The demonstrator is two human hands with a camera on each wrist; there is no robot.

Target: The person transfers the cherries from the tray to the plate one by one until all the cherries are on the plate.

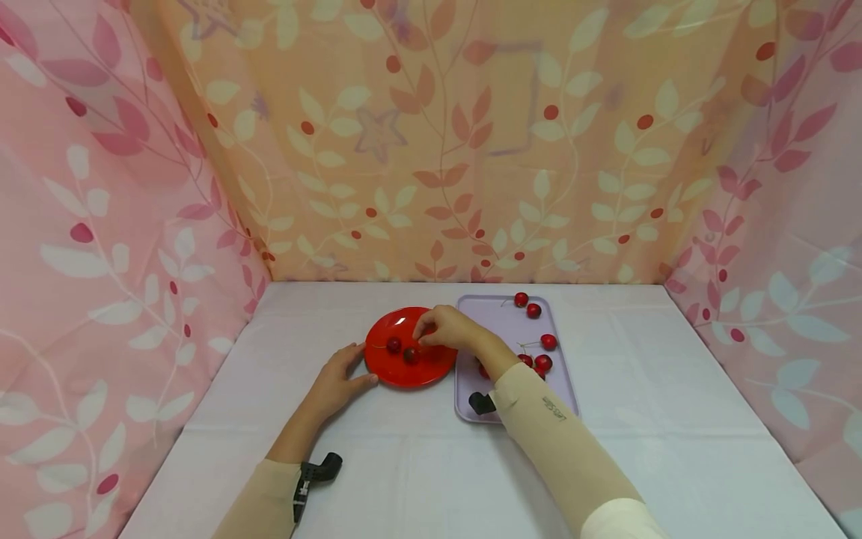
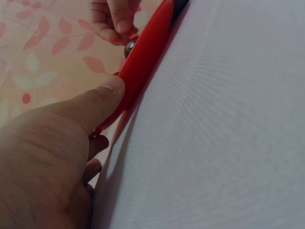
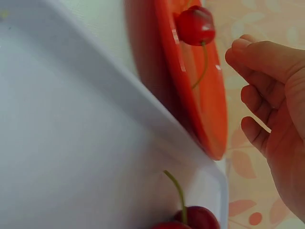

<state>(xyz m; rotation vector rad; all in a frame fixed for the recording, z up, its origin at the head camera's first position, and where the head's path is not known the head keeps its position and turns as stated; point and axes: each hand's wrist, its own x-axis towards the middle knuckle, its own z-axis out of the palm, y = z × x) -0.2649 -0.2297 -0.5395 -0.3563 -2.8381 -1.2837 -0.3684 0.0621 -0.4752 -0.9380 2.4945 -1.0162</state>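
A red plate (image 1: 431,372) holds two dark red cherries, one to the left (image 1: 393,345) and one nearer its middle (image 1: 411,355). My left hand (image 1: 340,382) rests against the plate's left rim, thumb and fingers spread along it. In the left wrist view the thumb (image 2: 107,90) presses the rim's outer side. Above the plate is my right hand (image 1: 444,328), its fingertips close to the middle cherry. The right wrist view shows a gap between that hand (image 3: 281,86) and a stemmed cherry (image 3: 195,26); its fingers are loosely bent and hold nothing visible.
Right of the plate lies a lilac tray (image 1: 562,389) with several stemmed cherries, such as one at its right side (image 1: 548,342). My right forearm crosses the tray and hides part of it. Patterned curtains (image 1: 444,187) enclose the white table (image 1: 397,471).
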